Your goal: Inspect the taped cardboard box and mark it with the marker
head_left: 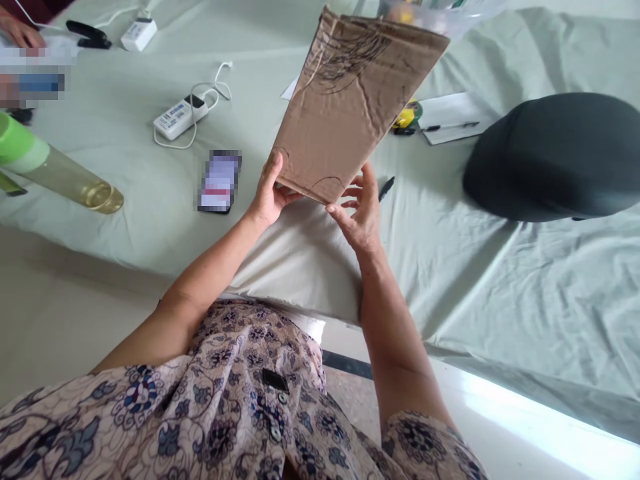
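Note:
A flat piece of brown cardboard [345,127] is held up tilted over the table, with dark pen scribbles near its far edge and curved lines at its near corners. My left hand [270,193] grips its near left corner, thumb on top and fingers beneath. At the near right corner, my right hand [359,210] holds the edge between thumb and fingers. A black pen [386,189] lies on the cloth just right of my right hand. Partly behind the cardboard sits a yellow and green tape measure [409,117].
A pale green cloth [540,287] covers the table. On the left are a phone [220,181], a white power strip [180,118] with a cable, and a green-capped bottle [65,170]. At right sit a dark helmet-like object [555,157] and paper [453,117]. Another person's hand [23,32] shows top left.

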`<state>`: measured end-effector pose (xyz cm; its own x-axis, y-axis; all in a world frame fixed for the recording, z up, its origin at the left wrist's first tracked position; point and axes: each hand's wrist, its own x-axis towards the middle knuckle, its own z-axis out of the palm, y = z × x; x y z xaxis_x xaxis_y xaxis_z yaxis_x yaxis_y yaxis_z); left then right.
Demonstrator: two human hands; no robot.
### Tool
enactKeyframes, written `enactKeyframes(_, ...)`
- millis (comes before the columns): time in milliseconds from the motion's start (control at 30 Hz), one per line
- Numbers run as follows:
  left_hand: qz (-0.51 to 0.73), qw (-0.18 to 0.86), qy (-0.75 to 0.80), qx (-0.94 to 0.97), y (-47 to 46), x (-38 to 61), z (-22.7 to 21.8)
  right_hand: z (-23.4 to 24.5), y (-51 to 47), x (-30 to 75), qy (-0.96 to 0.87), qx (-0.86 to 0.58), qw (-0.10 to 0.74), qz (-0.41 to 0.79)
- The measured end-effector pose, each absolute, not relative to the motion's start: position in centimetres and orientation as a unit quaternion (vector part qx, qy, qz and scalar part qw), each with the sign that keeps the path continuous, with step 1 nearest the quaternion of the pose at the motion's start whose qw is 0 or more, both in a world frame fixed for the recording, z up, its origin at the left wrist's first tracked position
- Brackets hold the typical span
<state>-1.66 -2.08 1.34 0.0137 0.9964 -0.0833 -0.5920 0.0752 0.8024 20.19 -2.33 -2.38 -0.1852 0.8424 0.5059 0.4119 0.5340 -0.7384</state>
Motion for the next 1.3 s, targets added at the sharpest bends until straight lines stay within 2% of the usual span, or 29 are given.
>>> enactKeyframes(167, 0.611, 0.642, 0.360, 0.291, -1.9, -2.1, 1.2, -1.8, -2.5, 20.7, -0.756, -0.405, 0.475, 0.199)
enactKeyframes(467, 0.596, 0.668, 0.337, 0.293, -2.3, -1.4, 2.3, -1.9, -2.4, 19.9, -0.750, -0.379, 0.490, 0.233)
enactKeyframes(833, 0.507, 0.732, 0.342, 0.299, -2.0, -2.3, 1.9, -1.9, -1.8, 20.8, -0.725, -0.367, 0.546, 0.205)
enactKeyframes(1300, 0.633, 0.621, 0.389, 0.250, -1.9, -2.0, 2.8, -1.1, -3.2, 19.8, -0.725, -0.354, 0.559, 0.193)
